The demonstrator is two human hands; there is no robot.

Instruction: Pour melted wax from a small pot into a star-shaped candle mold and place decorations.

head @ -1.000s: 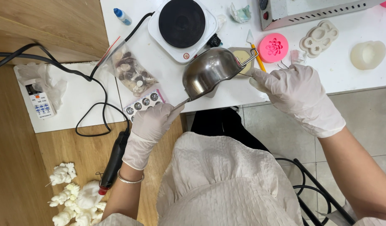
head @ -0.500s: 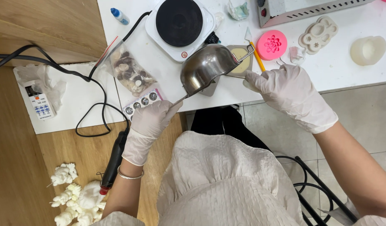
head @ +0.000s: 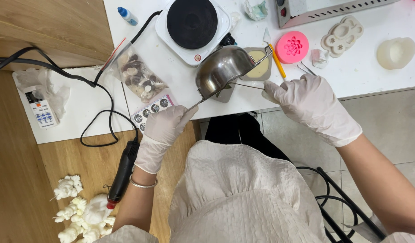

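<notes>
Mid-pour from what I see: left hand (head: 165, 128) is closed round the handle of the steel pot (head: 221, 67), tipped over the square mould (head: 258, 63) at centre top, which looks partly filled. Right hand (head: 313, 108) pinches a thin wire (head: 245, 85). Clear bag (head: 135, 76) of bits sits upper left; blue-capped bottle (head: 127, 16) above it.

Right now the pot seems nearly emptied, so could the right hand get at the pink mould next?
Probably yes: the right hand lies just below the pink mould, with only a yellow pencil and bare table between. It would first have to drop the thin wire tool it pinches.
</notes>
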